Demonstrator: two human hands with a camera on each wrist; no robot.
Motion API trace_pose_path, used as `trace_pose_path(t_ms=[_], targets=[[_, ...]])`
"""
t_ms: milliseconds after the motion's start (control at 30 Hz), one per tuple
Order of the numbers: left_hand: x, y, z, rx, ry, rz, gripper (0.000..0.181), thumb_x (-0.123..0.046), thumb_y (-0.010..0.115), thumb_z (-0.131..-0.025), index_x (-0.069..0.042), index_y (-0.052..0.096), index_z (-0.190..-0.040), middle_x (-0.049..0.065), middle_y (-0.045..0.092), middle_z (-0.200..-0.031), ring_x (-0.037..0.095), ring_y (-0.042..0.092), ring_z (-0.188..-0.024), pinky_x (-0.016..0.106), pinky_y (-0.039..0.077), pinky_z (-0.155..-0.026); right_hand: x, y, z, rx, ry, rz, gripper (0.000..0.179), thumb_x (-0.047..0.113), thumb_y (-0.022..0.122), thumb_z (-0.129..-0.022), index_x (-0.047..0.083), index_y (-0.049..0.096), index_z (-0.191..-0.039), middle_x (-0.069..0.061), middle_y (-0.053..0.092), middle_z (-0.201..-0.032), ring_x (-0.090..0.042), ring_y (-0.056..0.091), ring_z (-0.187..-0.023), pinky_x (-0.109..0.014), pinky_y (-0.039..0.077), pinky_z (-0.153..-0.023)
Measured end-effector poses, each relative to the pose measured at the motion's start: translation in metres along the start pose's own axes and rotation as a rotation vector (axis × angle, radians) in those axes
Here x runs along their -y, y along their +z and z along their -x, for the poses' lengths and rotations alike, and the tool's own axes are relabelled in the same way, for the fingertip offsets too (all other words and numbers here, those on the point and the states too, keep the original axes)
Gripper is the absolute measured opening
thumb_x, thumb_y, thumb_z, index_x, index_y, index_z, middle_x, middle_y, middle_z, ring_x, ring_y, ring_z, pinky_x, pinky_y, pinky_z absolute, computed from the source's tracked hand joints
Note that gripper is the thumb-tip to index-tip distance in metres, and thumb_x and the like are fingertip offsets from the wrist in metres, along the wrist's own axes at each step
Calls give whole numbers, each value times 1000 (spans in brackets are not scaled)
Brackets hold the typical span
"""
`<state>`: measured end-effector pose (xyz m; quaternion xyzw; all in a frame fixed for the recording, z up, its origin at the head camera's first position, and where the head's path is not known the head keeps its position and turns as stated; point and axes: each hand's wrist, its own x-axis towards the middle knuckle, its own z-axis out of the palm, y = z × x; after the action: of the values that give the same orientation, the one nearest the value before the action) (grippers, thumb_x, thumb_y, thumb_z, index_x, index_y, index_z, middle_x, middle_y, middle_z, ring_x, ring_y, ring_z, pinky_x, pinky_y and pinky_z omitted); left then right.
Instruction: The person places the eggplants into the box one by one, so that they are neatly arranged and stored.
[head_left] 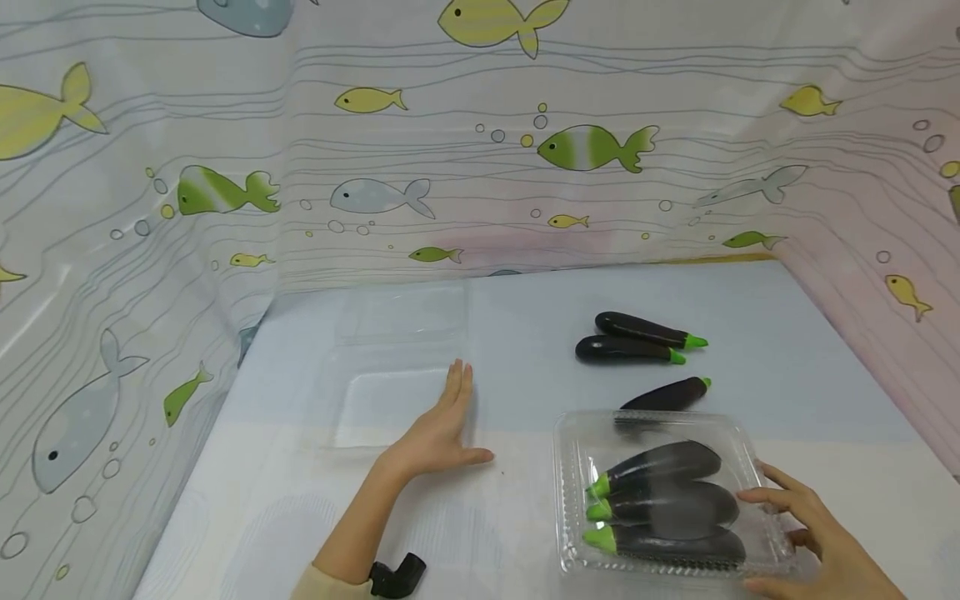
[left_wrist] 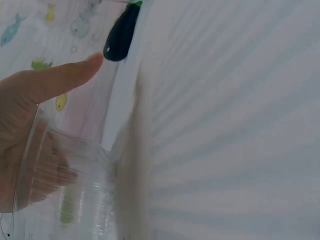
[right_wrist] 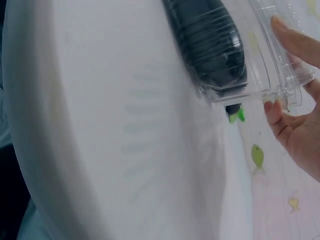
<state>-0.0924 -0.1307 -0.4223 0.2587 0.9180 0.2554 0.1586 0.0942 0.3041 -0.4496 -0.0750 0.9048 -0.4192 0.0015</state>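
A closed clear plastic clamshell box (head_left: 652, 425) with several eggplants (head_left: 660, 504) inside stands at the front right in the head view. My right hand (head_left: 821, 533) holds its right side, with fingertips at the rim and lid; the right wrist view shows these fingers (right_wrist: 272, 112) at the rim. To the left, my left hand (head_left: 438, 433) lies with straight fingers against the right side of a second clear plastic box (head_left: 397, 358), whose lid is folded back. That box has nothing visible in it. In the left wrist view, the left thumb (left_wrist: 75, 77) sticks out apart from the box wall.
Behind the closed box lie 3 loose eggplants, among them an upper one (head_left: 645, 329), one beside it (head_left: 626, 350) and a nearer one (head_left: 667, 394) partly behind the lid. A fish-patterned curtain (head_left: 480, 192) surrounds the table (head_left: 525, 333). A black strap device (head_left: 397, 577) sits at the left wrist.
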Motion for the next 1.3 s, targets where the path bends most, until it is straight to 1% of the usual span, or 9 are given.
trace_pose_path(t_ms=[200, 300, 467, 600, 767, 900, 1000, 1200, 1300], targets=[[-9, 7, -13, 1, 18, 5, 126, -37, 82, -76, 0, -13, -151, 19, -15, -158, 25, -8, -145, 43, 28, -111, -16, -13, 3, -32, 41, 30, 82, 0, 86, -66, 10, 46, -137, 33, 9, -144, 18, 23, -110, -22, 43, -59], [-16, 11, -20, 6, 28, 0, 125, -38, 81, -77, 1, -13, -150, 20, -15, -158, 26, -10, -145, 43, 26, -112, -23, -19, 4, -49, 60, 50, 84, -1, 85, -66, 10, 44, -139, 33, 8, -143, 19, 21, -110, -21, 41, -58], [-27, 18, -28, 17, 47, -7, 124, -40, 80, -78, 2, -12, -150, 21, -15, -157, 27, -11, -145, 42, 23, -113, -32, -31, 5, -94, 40, 68, 88, -5, 86, -63, 6, 43, -138, 29, 10, -144, 17, 21, -113, -19, 39, -57], [-35, 24, -34, 18, 65, -20, 123, -41, 79, -79, 3, -11, -150, 22, -15, -157, 26, -12, -145, 41, 24, -113, -37, -38, 5, -129, 11, 68, 91, -9, 86, -57, 5, 44, -137, 24, 14, -146, 12, 26, -105, -18, 41, -58], [-46, 32, -42, 30, 85, -31, 124, -43, 79, -78, 2, -12, -150, 22, -15, -157, 26, -13, -145, 39, 22, -114, -44, -48, 5, -156, 44, 60, 93, -12, 85, -57, 6, 44, -139, 21, 15, -146, 12, 24, -104, -17, 38, -57], [-56, 38, -48, 43, 88, -36, 125, -44, 79, -78, 1, -12, -150, 20, -16, -158, 24, -13, -145, 38, 24, -113, -52, -54, 4, -230, 48, 47, 97, -16, 85, -54, 6, 44, -140, 18, 19, -145, 12, 25, -104, -12, 36, -58], [-64, 43, -52, 41, 93, -51, 125, -45, 79, -77, 2, -11, -150, 20, -15, -158, 24, -12, -145, 37, 25, -113, -61, -59, 5, -288, 21, 33, 101, -19, 84, -48, 3, 45, -139, 16, 23, -145, 10, 29, -106, -9, 37, -59], [-79, 53, -60, 36, 127, -85, 124, -47, 78, -78, 6, -8, -150, 24, -12, -157, 29, -12, -145, 38, 19, -115, -85, -74, 8, -313, 90, 73, 98, -12, 89, -49, 7, 50, -137, 23, 26, -142, 17, 31, -97, -10, 36, -56], [-86, 56, -63, 29, 127, -95, 123, -48, 77, -78, 6, -7, -150, 24, -12, -157, 29, -12, -145, 38, 17, -115, -97, -79, 9, -310, 99, 93, 99, -9, 90, -48, 9, 51, -138, 26, 25, -141, 18, 35, -94, -9, 37, -56]])
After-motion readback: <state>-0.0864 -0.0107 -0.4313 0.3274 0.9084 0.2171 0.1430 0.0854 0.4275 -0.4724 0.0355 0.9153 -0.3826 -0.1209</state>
